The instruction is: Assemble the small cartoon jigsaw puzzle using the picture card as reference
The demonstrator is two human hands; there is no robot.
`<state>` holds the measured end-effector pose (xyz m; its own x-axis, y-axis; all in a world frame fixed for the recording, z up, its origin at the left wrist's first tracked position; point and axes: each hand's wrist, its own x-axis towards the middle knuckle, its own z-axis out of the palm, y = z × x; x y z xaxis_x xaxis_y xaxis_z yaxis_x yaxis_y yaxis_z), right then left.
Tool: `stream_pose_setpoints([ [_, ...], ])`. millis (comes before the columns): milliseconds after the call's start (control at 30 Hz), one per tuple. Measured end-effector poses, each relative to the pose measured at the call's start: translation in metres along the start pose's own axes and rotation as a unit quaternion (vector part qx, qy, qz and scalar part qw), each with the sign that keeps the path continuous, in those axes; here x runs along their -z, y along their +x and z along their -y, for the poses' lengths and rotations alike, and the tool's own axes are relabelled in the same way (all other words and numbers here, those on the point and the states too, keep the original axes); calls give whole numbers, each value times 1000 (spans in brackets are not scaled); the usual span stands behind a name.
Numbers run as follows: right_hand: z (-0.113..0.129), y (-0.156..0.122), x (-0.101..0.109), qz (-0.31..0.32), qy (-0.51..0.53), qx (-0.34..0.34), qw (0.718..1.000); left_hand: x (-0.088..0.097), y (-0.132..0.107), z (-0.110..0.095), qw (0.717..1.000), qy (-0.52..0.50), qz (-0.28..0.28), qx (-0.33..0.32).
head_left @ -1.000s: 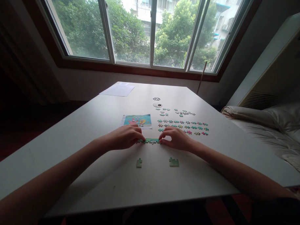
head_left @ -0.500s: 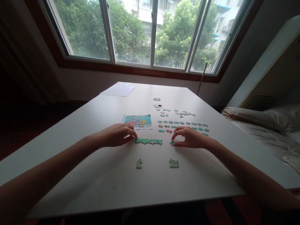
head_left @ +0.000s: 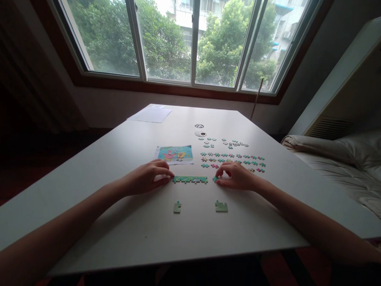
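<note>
My left hand [head_left: 152,176] is closed, with thumb and index fingertip on the left end of a strip of joined jigsaw puzzle pieces [head_left: 191,179], which lies flat on the white table [head_left: 118,236]. Between the thumb and finger of my right hand [head_left: 234,176] is a small green puzzle piece [head_left: 214,179], held low by the tabletop. A short gap separates it from the strip's right end. Nearer to me lie a single green piece [head_left: 177,207] and a larger pale green piece or joined pair [head_left: 221,206].
Rows of loose puzzle pieces [head_left: 227,161] spread behind my right hand, with more pieces [head_left: 236,143] farther back. A cartoon picture sheet [head_left: 175,154] lies behind my left hand. Two round items [head_left: 200,134] and white paper [head_left: 150,114] are at the far side.
My right hand has moved slightly left with the puzzle piece, narrowing the gap to the strip. The strip has shifted a little to the right with my left hand at its end.
</note>
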<state>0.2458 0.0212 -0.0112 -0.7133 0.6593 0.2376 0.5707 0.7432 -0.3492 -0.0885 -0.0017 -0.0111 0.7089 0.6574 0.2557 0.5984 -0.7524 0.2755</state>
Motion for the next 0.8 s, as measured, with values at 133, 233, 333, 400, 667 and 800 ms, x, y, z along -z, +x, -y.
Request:
stream_pose_setpoints([
  [133,6,6,-5,-17,10,10,1000,1,1,-3,1000,2,4,-1],
  [233,9,9,-6,-19,15,18,1000,1,1,-2,1000,2,6,3],
  [333,10,10,-6,-13,20,17,1000,0,0,-1,1000,4,7,2],
  [400,10,10,-6,-12,23,16,1000,0,1,0,1000,5,4,0],
  [667,6,7,-1,7,23,3,1000,2,2,-3,1000,11,6,0],
  [800,1,3,1,7,29,0,1000,2,1,-3,1000,17,11,0],
])
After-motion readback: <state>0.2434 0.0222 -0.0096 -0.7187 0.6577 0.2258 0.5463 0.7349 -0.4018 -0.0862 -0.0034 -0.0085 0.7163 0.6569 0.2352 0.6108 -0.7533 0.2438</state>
